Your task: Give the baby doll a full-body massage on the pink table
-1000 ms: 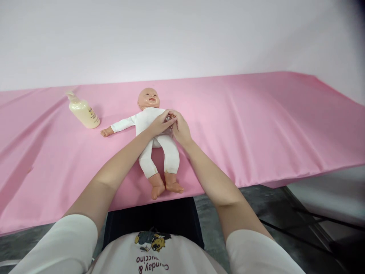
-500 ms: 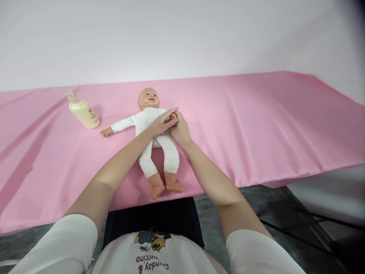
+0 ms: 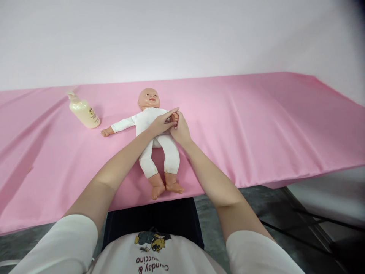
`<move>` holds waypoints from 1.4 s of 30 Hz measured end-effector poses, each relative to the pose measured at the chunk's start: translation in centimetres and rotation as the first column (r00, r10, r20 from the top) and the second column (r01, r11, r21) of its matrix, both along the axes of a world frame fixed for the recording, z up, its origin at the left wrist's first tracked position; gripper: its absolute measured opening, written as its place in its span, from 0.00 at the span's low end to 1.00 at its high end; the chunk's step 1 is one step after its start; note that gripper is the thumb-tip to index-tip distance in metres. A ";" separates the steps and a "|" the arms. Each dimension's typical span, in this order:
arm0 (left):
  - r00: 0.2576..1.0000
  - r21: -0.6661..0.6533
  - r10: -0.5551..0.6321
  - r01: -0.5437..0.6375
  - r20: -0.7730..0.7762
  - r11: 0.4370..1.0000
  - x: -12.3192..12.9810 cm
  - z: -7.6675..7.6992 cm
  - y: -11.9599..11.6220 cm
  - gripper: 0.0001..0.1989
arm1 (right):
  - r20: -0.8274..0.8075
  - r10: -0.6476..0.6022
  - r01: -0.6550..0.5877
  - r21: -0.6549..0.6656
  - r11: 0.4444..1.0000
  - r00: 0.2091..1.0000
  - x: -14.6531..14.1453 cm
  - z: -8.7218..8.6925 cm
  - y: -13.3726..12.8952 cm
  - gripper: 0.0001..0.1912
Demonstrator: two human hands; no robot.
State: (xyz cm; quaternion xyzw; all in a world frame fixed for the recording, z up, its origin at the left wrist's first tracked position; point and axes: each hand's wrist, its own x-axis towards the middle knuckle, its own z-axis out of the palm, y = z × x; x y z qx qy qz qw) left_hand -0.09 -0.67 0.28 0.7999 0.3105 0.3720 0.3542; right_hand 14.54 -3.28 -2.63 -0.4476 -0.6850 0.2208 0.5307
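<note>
A baby doll (image 3: 149, 118) with a white cloth body lies on its back, head away from me and bare feet towards me. My left hand (image 3: 162, 123) reaches across its belly, thumb and fingers closed around the doll's hand (image 3: 174, 117) on the right side. From the right, my right hand (image 3: 181, 129) grips the same doll's hand, its fingers partly hidden behind it. Both my hands touch each other there. The doll's other arm (image 3: 124, 125) stretches out to the left on the cloth.
A pump bottle (image 3: 84, 113) of pale yellow liquid stands left of the doll. Pink cloth (image 3: 256, 125) with folds covers the table. Behind it rises a white wall (image 3: 182, 38). The table's near edge runs just below the doll's feet.
The doll's held hand has shifted very slightly between my fingers. Both my hands keep the same hold, and the bottle stays in place.
</note>
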 end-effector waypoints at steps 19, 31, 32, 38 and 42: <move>0.998 0.064 0.043 -0.045 0.037 0.997 0.0 -0.1 0.3 0.26 | 0.022 0.012 -0.011 -0.007 1.000 1.000 0.6 0.8 -0.4 0.26; 0.999 0.009 0.040 -0.040 0.018 0.999 0.0 0.2 -0.1 0.25 | 0.064 -0.031 0.032 -0.024 0.999 0.997 0.2 1.1 -0.7 0.25; 0.999 0.006 0.032 -0.032 0.023 0.999 0.0 0.1 0.0 0.26 | 0.071 -0.036 0.038 -0.027 0.999 0.997 0.2 1.1 -0.6 0.25; 0.999 0.012 0.004 -0.004 0.035 1.000 -0.1 -0.5 0.5 0.34 | 0.082 -0.051 0.054 -0.040 0.998 0.995 0.4 0.6 -0.4 0.27; 0.999 0.044 0.032 -0.033 0.028 0.998 0.0 -0.7 0.7 0.28 | 0.053 -0.023 0.025 -0.034 0.999 0.998 0.5 0.4 -0.2 0.26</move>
